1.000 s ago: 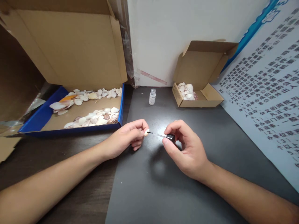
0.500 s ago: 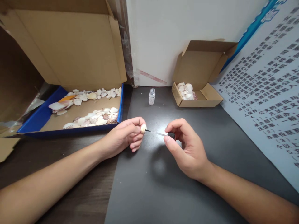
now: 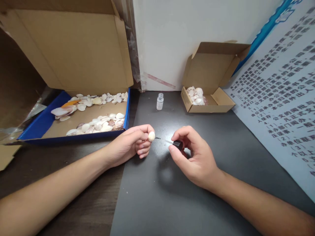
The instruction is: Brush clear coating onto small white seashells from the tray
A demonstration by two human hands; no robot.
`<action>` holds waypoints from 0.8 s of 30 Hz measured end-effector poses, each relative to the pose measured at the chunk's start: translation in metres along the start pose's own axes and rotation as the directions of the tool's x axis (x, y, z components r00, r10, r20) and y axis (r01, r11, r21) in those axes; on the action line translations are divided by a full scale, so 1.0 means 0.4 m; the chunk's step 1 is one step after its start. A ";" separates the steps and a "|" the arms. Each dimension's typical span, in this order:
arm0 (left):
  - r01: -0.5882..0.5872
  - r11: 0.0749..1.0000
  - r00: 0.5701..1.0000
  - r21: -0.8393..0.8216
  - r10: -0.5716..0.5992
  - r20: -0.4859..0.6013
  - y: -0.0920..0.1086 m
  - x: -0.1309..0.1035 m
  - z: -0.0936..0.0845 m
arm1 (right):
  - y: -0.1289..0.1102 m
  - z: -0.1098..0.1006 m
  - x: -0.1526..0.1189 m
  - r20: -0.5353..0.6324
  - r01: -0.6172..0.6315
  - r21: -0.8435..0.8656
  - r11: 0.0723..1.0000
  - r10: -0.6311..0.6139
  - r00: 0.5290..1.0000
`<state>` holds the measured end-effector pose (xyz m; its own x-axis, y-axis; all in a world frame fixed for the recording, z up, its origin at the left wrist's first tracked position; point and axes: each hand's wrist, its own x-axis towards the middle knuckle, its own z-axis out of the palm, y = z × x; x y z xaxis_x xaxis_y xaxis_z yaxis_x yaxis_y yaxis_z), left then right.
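Pinched between the fingertips of my left hand (image 3: 134, 142) is a small white ribbed shell (image 3: 151, 136), its ribbed face showing. My right hand (image 3: 195, 154) holds a black cap (image 3: 177, 144) with a thin clear stem and dark brush tip (image 3: 157, 138) that points left at the shell. The tip is beside the shell's right edge; whether they touch I cannot tell. Behind the hands, a small clear glass bottle (image 3: 159, 102) with a white label stands upright and uncapped on the dark grey mat (image 3: 147, 203).
At the left, a blue-edged box (image 3: 36, 132) with a raised cardboard lid holds rows of shells (image 3: 98, 126). A smaller open cardboard box (image 3: 211, 108) at the back right contains white shells (image 3: 196, 95). A printed sheet (image 3: 278, 114) lies along the right side.
The shell has turned in my left fingers, so more of its ribbed face shows. My right hand has shifted slightly left with the cap and brush.
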<state>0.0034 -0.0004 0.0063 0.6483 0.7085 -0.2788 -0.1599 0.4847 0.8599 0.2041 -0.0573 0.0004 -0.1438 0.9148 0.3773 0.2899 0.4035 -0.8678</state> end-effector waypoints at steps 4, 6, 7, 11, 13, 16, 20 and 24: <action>-0.005 1.000 1.000 0.008 0.005 0.005 -0.002 0.000 -0.001 | -0.002 -0.002 -0.002 0.008 0.026 0.036 0.999 -0.026 1.000; -0.008 1.000 1.000 0.011 0.008 0.012 -0.003 -0.001 -0.003 | -0.003 -0.003 -0.002 0.020 0.035 0.053 0.998 -0.037 0.999; -0.009 1.000 1.000 0.014 0.008 0.018 -0.004 -0.001 -0.004 | -0.003 -0.003 -0.002 0.020 0.031 0.048 0.998 -0.032 0.999; -0.013 1.000 0.999 0.024 0.012 0.038 -0.007 0.000 -0.008 | -0.001 -0.001 0.000 0.001 -0.007 -0.010 1.000 0.007 1.000; -0.014 1.000 0.999 0.027 0.013 0.038 -0.007 0.001 -0.008 | 0.001 -0.001 0.001 0.005 0.005 0.008 1.000 -0.005 1.000; -0.020 0.999 0.999 0.031 0.019 0.036 -0.007 0.000 -0.007 | 0.001 0.000 0.002 0.023 0.032 0.048 0.998 -0.033 0.999; -0.020 0.999 0.999 0.034 0.019 0.046 -0.006 -0.001 -0.007 | 0.000 0.000 0.002 0.011 0.012 0.022 1.000 -0.013 1.000; -0.029 0.999 0.999 0.030 0.027 0.045 -0.007 -0.001 -0.008 | 0.000 -0.002 0.001 0.028 0.040 0.058 0.997 -0.042 0.999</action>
<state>0.0012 -0.0003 0.0025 0.6762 0.6979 -0.2360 -0.1563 0.4489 0.8798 0.2049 -0.0569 0.0009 -0.1821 0.8964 0.4042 0.2283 0.4384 -0.8693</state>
